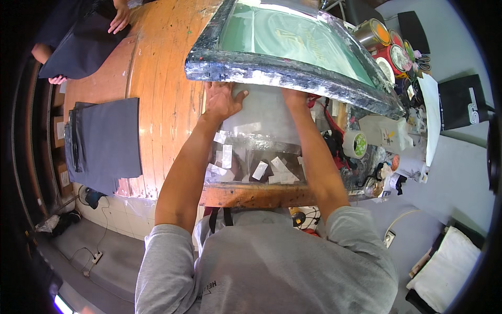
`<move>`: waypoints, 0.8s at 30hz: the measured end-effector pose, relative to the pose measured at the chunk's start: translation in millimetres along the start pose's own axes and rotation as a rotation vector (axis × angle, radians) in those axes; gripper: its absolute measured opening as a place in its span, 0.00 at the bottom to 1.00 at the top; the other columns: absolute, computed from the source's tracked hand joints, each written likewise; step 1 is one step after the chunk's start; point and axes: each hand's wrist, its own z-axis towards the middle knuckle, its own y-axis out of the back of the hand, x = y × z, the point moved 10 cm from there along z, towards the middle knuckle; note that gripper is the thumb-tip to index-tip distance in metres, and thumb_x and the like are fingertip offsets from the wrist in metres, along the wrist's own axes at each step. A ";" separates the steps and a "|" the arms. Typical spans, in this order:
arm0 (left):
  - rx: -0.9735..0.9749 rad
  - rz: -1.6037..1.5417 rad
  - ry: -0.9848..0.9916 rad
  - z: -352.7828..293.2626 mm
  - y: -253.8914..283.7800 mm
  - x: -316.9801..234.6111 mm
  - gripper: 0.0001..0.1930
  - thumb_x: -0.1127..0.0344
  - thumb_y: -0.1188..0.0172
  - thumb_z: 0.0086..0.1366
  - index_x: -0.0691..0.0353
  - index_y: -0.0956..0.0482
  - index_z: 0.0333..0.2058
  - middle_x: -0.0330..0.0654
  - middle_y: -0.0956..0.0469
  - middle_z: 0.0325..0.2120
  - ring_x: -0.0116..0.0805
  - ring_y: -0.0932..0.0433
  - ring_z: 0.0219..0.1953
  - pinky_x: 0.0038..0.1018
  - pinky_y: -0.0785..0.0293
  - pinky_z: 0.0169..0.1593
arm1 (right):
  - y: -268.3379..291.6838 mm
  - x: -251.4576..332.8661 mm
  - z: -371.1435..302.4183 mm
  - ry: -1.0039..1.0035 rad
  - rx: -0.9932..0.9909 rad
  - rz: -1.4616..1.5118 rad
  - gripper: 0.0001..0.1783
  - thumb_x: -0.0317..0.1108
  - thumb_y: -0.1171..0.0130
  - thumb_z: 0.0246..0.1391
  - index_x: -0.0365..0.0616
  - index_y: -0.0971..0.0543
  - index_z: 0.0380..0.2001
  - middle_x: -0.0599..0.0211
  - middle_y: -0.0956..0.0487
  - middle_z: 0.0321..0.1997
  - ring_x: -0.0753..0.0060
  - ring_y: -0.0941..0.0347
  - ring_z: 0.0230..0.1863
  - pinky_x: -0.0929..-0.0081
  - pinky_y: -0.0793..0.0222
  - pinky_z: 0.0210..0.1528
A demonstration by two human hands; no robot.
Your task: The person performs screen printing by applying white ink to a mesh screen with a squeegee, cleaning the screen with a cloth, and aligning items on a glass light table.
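Note:
A screen-printing frame (pixel 282 70) with paint-smeared edges stands raised and tilted over the table in front of me. Pale ink streaks cover its green mesh (pixel 314 39). My left hand (pixel 221 100) lies flat on a greyish, filmy printing surface (pixel 264 118) beneath the frame's near edge, thumb spread out; its fingertips pass under the frame. Farther right, my right hand (pixel 294 96) reaches under the same edge, and its fingers are hidden. White tape pieces (pixel 260 170) are stuck to the near part of the surface.
Dark sheets (pixel 107 144) are stacked at the left. Beyond them a co-worker's hand (pixel 119 21) is beside a black bag (pixel 86 44). Ink cans (pixel 372 34), a tape roll (pixel 355 144) and a box (pixel 384 131) crowd the right side. The table's wooden edge (pixel 256 196) is before me.

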 end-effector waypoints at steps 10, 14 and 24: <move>0.017 0.099 0.025 -1.3 3.6 -1.0 0.40 0.36 0.46 0.66 0.62 0.33 0.66 0.59 0.34 0.65 0.56 0.43 0.70 0.49 0.60 0.73 | 21.1 -66.8 45.4 -0.135 -0.100 -0.054 0.21 0.33 0.46 0.58 0.40 0.22 0.54 0.45 0.25 0.54 0.43 0.28 0.56 0.51 0.33 0.57; 0.124 0.094 0.064 0.6 -6.0 -3.4 0.40 0.37 0.46 0.65 0.62 0.33 0.66 0.59 0.34 0.65 0.56 0.43 0.70 0.50 0.61 0.73 | 21.1 -27.5 -4.0 0.000 -0.118 -0.245 0.21 0.29 0.45 0.56 0.40 0.23 0.54 0.48 0.27 0.53 0.45 0.27 0.53 0.52 0.29 0.51; 0.109 0.116 0.056 1.2 -4.8 -2.1 0.39 0.36 0.45 0.64 0.58 0.32 0.66 0.49 0.34 0.67 0.54 0.48 0.73 0.54 0.62 0.74 | 78.2 21.9 -68.2 0.043 -0.208 -0.176 0.12 0.30 0.37 0.49 0.45 0.16 0.39 0.60 0.20 0.43 0.52 0.26 0.49 0.44 0.37 0.56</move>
